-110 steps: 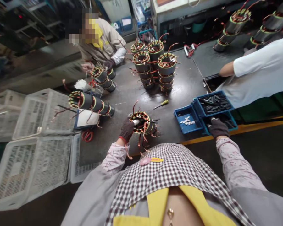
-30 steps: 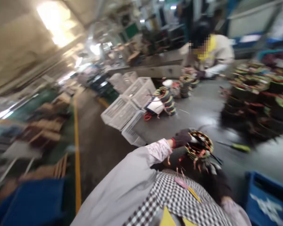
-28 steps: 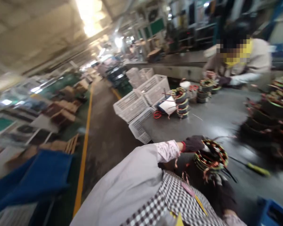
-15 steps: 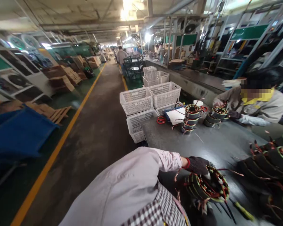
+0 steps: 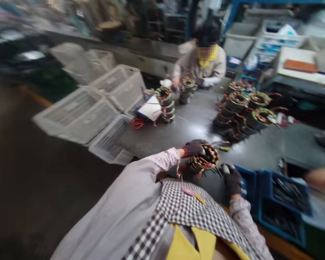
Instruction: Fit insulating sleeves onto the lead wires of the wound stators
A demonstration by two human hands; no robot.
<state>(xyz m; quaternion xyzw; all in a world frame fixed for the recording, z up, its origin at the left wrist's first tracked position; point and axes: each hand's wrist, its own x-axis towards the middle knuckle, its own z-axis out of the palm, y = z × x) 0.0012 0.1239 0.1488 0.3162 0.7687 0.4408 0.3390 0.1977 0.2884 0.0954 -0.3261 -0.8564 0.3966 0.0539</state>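
Observation:
A wound motor stator [image 5: 206,157] with red and black leads sits at the near edge of the dark metal table [image 5: 148,142]. My left hand [image 5: 194,147], in a dark glove, grips its far left rim, the fingers reaching to the ring's opening. To the right of the stator is my right hand [image 5: 231,177], also gloved, with pale fingertips. Its fingers are drawn together close to the black leads; whether something thin is between them is too blurred to tell. A yellow-green handled tool [image 5: 224,148] lies just beyond the stator.
Stacked stators [image 5: 238,112] stand at the right, another stack [image 5: 165,104] farther left by red-handled scissors [image 5: 137,123]. A co-worker [image 5: 203,63] handles stators across the table. White crates [image 5: 97,108] stand left. Blue bins [image 5: 289,191] are at right, near another person's arm [image 5: 319,178].
My view has swung right and down, bringing my right hand, the blue bins and more stators into sight. My left hand stays on the same stator.

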